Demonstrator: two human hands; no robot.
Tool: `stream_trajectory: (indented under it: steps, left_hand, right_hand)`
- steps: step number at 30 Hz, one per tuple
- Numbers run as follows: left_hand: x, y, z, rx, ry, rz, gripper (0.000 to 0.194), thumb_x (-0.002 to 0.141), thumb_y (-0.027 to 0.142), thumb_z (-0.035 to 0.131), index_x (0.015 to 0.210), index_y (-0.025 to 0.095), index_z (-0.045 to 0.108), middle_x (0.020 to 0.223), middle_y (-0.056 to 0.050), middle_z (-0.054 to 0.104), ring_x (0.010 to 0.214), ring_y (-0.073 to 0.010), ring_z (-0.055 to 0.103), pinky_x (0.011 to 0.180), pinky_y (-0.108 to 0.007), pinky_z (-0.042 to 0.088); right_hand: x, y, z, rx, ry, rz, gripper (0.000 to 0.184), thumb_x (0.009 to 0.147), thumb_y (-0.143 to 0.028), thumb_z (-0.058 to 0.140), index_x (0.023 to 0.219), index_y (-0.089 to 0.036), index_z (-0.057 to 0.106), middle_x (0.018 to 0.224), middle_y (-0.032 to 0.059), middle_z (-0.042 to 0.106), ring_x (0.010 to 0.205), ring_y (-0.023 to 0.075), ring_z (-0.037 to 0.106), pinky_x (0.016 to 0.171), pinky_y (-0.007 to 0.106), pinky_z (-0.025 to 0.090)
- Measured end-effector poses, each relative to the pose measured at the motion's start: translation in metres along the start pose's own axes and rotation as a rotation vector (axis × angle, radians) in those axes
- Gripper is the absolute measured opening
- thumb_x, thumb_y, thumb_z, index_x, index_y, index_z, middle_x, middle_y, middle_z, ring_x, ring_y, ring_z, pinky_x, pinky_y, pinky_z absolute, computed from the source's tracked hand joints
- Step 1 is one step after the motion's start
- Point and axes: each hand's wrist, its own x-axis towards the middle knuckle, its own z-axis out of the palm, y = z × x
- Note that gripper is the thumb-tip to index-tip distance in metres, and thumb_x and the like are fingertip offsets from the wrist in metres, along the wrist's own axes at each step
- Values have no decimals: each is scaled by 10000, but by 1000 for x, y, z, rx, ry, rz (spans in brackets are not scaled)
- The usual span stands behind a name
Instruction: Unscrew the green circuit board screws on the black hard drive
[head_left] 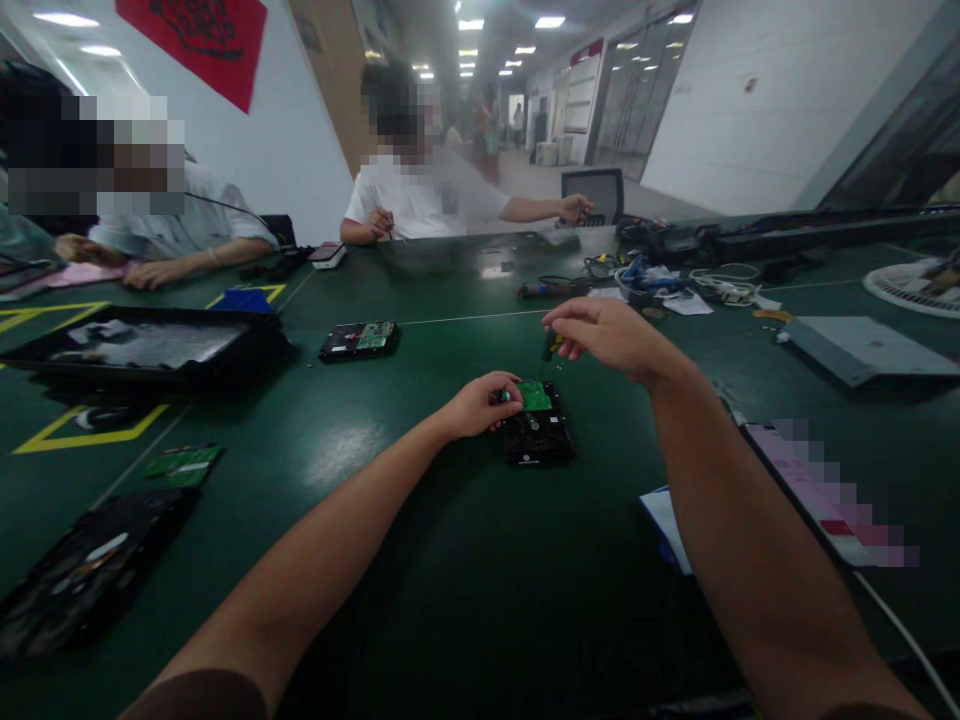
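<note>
A black hard drive (536, 437) with a green circuit board (535, 396) at its far end lies on the table in front of me. My left hand (484, 405) is closed on the drive's left side, thumb and fingertips by the board's edge. Above the far end of the drive, my right hand (596, 335) pinches a screwdriver (551, 345) with a dark and yellow handle, held upright with its tip downward. Whether the tip touches a screw is too small to tell. A few tiny bits, perhaps screws, lie right of the board.
A second hard drive (360, 340) lies farther left. A black tray (150, 345) and a dark device with its board (112, 560) are on the left. Cables and tools (652, 280) sit back right, near a grey metal box (862, 350). Co-workers sit across the table (360, 590).
</note>
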Motion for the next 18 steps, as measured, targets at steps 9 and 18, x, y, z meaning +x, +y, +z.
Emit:
stream_trajectory:
  steps: [9,18]
  left_hand:
    - [0,1,0,1,-9,0,181,947,293,707,1041,148,654,1522,-157,484,646,-27,601,515,-186,527]
    - [0,1,-1,8,-17,21,205,963,323,703,1068,148,692,1523,-159,481,640,-22,601,525,-191,545]
  right_hand:
    - [2,6,3,-17,52,22,204,903,-398,714,935,-197,712,866,81,775,567,155,650,484,302,472]
    - [0,2,0,99,-77,35,306,959,-427,656,1118,-186,761,769,56,750,667,179,705,625,311,581]
